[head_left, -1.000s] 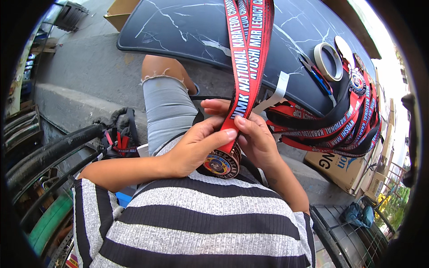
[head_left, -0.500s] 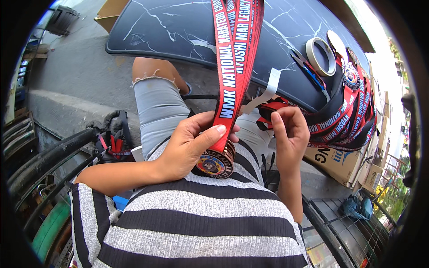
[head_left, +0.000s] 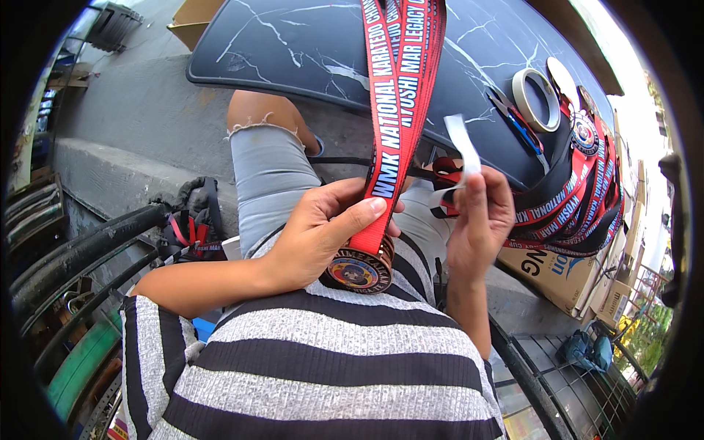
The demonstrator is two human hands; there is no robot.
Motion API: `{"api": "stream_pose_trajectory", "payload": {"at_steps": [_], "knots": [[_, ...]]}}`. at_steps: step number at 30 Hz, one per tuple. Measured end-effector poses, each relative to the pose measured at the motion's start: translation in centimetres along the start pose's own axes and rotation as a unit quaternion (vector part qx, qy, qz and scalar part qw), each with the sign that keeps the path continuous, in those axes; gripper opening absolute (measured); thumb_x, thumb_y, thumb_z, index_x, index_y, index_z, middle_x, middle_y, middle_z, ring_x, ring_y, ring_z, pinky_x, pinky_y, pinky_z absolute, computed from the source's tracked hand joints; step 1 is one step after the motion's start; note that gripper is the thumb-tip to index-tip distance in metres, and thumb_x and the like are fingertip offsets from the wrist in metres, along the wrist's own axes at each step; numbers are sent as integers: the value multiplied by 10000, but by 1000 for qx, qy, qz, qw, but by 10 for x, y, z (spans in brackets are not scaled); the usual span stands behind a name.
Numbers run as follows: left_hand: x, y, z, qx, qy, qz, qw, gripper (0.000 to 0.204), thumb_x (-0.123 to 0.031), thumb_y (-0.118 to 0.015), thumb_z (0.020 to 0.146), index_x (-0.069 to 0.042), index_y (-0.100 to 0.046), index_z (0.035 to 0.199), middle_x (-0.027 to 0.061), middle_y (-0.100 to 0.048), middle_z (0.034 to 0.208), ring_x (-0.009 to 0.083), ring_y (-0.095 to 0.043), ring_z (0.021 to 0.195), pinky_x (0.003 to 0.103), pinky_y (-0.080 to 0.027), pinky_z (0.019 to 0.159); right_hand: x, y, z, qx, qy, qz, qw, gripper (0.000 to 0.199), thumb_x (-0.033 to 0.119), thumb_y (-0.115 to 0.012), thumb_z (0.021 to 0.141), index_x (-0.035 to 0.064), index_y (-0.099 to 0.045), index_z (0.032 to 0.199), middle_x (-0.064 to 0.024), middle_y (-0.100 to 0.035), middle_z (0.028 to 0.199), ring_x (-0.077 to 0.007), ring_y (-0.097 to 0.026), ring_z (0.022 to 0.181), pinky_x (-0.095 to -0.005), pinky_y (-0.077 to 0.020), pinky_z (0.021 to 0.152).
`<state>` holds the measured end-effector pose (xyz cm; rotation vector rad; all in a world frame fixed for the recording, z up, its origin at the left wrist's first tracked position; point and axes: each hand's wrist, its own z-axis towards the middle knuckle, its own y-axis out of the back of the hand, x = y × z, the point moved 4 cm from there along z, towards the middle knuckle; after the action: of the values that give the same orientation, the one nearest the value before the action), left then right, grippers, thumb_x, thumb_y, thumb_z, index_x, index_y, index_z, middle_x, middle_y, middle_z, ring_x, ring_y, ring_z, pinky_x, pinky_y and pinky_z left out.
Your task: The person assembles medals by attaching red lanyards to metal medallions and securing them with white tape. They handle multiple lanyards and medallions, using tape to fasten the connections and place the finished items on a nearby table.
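Note:
My left hand (head_left: 323,231) is closed round the lower end of a bundle of red lanyard ribbons (head_left: 400,110), its thumb pressed on top. Below the fingers hangs a stack of round bronze-coloured medals (head_left: 358,273), resting against my striped shirt. The ribbons stretch up and away over the table edge. To the right, my right hand (head_left: 480,227) pinches a strip of white tape (head_left: 462,143) between thumb and fingers. The strip curls upward from the grip, and a lower part bends toward my lap. Its far end is free.
On the dark marbled table (head_left: 293,59) lie a tape roll (head_left: 520,95), blue-and-red handled scissors (head_left: 524,132) and a heap of medals with red ribbons (head_left: 568,205) draping over the edge. Cardboard boxes (head_left: 550,275) and a wire rack (head_left: 572,381) stand right. A black rail (head_left: 88,246) runs left.
The white tape strip, earlier upright beside the ribbons, is now pinched in my right hand and sits further right. My left hand keeps its hold on the ribbons. The whole view has shifted slightly.

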<state>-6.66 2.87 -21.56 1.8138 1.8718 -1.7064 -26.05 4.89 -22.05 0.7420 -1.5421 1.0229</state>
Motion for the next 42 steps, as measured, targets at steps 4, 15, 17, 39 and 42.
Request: {"api": "stream_pose_trajectory", "payload": {"at_steps": [4,15,17,39,42], "knots": [[3,3,-1,-8,4,10,1000,332,-228,-562,1013,43,-580,1204,95,-663,1028,103,-647,917,260,-551,777,52,-21,-4,247,134,-90,955,222,221,-706,870,5,-654,882,-106,-532,1006,-177,-477,914,-297,-379,874],[7,7,-6,-2,-64,64,996,228,-191,-587,1000,15,-625,1090,36,-664,965,66,-605,916,250,-503,812,30,-50,2,343,-180,-84,918,193,176,-625,965,0,-600,891,-18,-577,832,-59,-523,773,-210,-415,706],[7,8,-7,-3,-60,64,996,213,-180,-589,996,11,-632,1080,37,-672,959,68,-609,909,253,-503,807,28,-51,3,324,-145,-110,928,182,164,-658,947,11,-596,869,0,-566,800,-40,-512,749,-202,-417,670],[3,7,-5,-1,-55,149,987,289,-165,-620,973,48,-598,1165,41,-671,951,57,-604,864,231,-507,756,18,-50,2,289,-190,-95,934,222,129,-737,878,42,-573,756,41,-576,722,1,-492,636,-166,-350,548],[2,6,-5,-1,-44,156,987,302,-169,-626,969,49,-596,1176,42,-673,949,58,-606,862,230,-509,756,18,-49,2,292,-181,-115,932,224,126,-737,877,43,-569,752,45,-570,721,3,-478,634,-167,-340,545]]}}
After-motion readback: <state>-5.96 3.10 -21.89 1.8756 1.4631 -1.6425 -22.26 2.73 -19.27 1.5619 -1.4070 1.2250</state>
